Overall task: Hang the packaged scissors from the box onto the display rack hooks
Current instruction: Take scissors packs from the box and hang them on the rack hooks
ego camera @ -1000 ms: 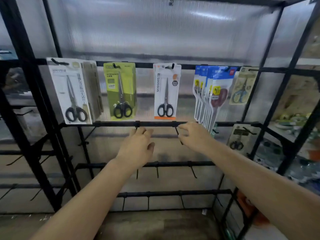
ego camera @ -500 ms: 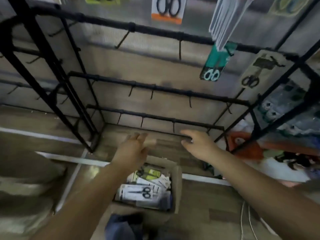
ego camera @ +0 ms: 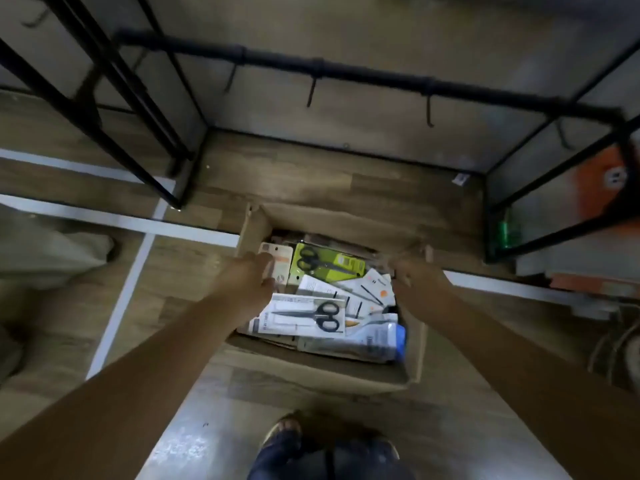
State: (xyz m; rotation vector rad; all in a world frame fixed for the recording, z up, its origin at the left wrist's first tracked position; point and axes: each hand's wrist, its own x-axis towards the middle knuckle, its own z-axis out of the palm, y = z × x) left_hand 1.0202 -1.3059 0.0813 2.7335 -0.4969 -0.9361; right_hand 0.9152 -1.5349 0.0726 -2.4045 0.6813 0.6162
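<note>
Cardboard fills the middle of my view: the box [ego camera: 332, 372] sits on the wood-look floor [ego camera: 311, 178] just in front of the rack's foot, and it holds a loose heap of packaged scissors, so by my reading most of the job is left. The one rack rail [ego camera: 346, 72] I can see carries only bare hooks [ego camera: 311, 93]; I see nothing hung on it from here.

My left hand [ego camera: 251, 275] reaches down over the box's left side, fingers lying on a pale beige card pack [ego camera: 280, 258]; whether they have closed on it I cannot tell. My right hand [ego camera: 415, 275] is at the box's right edge, fingers curled downward, and I cannot tell if they pinch anything.

On top lie a white card pack with black-handled scissors [ego camera: 304, 315], blades pointing left, and a lime-green pack [ego camera: 329, 263] with black handles too. White and orange cards overlap between them, and a blue-edged pack [ego camera: 377, 341] lies nearest me. All lie flat, stacked crookedly.
</note>
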